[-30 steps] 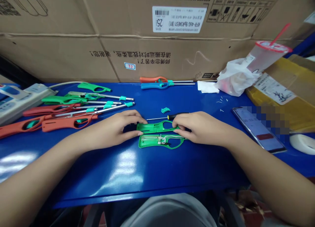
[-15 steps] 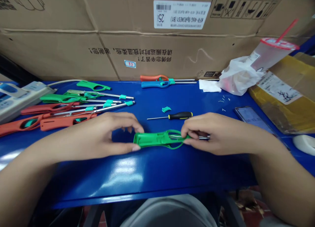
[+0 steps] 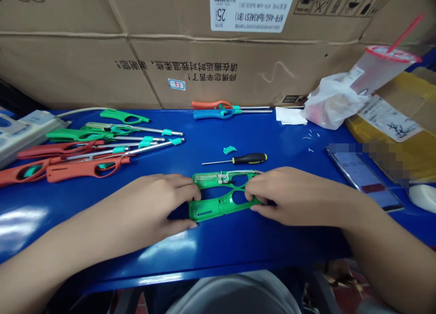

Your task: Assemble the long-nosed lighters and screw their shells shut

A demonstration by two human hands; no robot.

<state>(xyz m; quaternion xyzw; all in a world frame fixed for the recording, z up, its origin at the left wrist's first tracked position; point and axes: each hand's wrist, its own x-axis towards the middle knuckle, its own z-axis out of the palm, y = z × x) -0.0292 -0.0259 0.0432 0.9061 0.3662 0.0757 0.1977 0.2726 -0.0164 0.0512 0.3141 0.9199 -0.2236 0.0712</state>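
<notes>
A green gas lighter lies split into two casing halves in front of me. The far half (image 3: 203,181) carries the clear fuel tank and thin wires. The near half (image 3: 209,207) is a hollow shell with its inside facing up. My left hand (image 3: 166,198) is closed at the left ends, its thumb on the near half and its fingertips by the far one. My right hand (image 3: 282,196) grips the right ends, hiding them. Just beyond lies a black and yellow screwdriver (image 3: 250,159), with a small turquoise trigger piece (image 3: 229,149) above it.
Several red and green lighters (image 3: 88,168) are piled at left beside a power strip (image 3: 23,134). Orange and blue lighters (image 3: 213,114) lie against the cardboard box (image 3: 190,55). At right are a phone (image 3: 363,178), a bagged drink cup (image 3: 381,73) and a yellow-taped parcel (image 3: 384,146).
The green lighter's casing has come apart; its two halves now lie one behind the other, showing the tank and wires. My left hand has moved slightly toward me.
</notes>
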